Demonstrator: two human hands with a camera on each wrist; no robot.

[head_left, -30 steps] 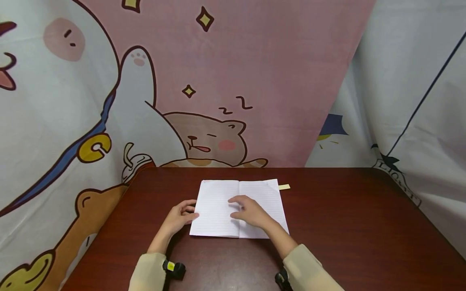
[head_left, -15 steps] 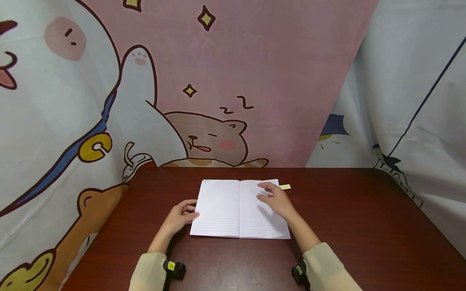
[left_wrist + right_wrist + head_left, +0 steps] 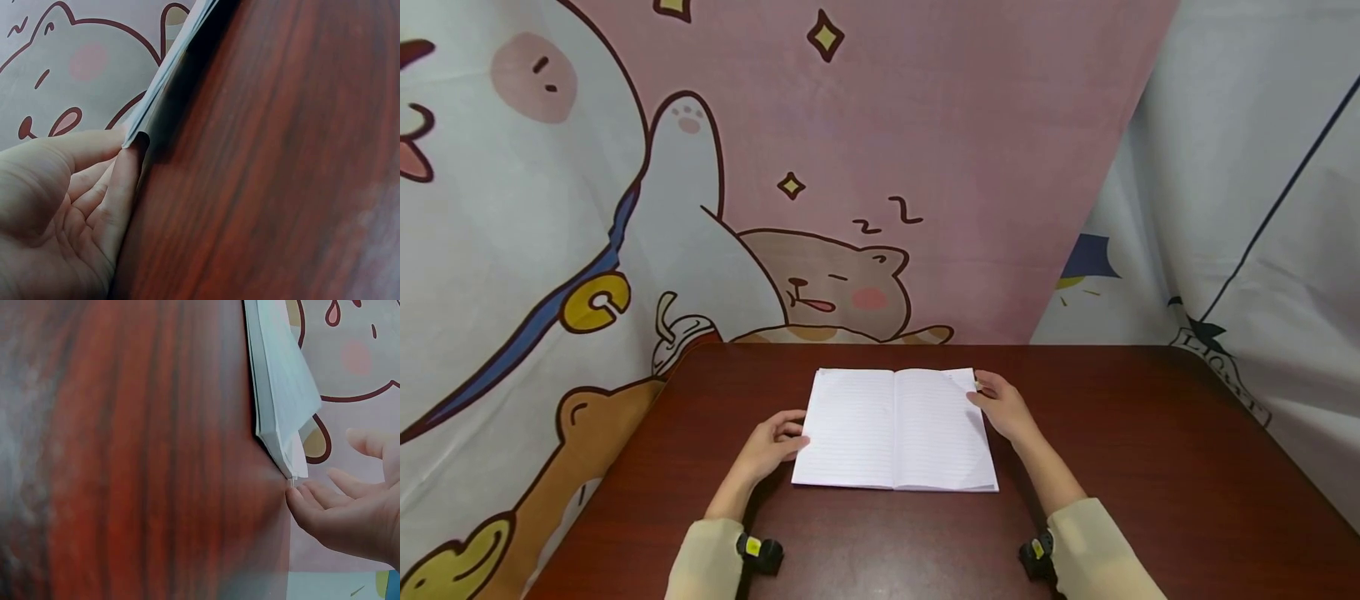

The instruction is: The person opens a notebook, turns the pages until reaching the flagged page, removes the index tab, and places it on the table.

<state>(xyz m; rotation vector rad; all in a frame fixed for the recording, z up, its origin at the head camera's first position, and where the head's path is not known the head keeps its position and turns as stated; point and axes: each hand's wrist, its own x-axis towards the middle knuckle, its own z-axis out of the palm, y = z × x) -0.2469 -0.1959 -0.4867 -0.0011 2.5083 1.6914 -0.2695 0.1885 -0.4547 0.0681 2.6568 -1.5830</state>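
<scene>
Seeing a cartoon-printed fabric backdrop hanging behind everything, turning from pink to white at the right, bearing a large white animal and a smaller drowsing bear. Finding below it a dark reddish-brown, wood-grained bench, extending well past the work on either side and catching a pale gleam near the front. Locating a ruled notebook around the middle of the bench, lying spread at two facing pages, running its fold from front to back, and fanning several leaves at the right corner in the right wrist view.

Reaching in from the front in cream sleeves. Gripping the notebook's left edge with the left hand, laying the thumb on the page and tucking a finger beneath. Resting the right hand at the right edge, just below the far corner, spacing the thumb away from the fingers, hanging loose rather than clenching.

Wearing a black left wrist camera and a matching right wrist camera. Meeting the right fingertips, at the notebook's corner, with a thin pale strip, appearing too small to identify.
</scene>
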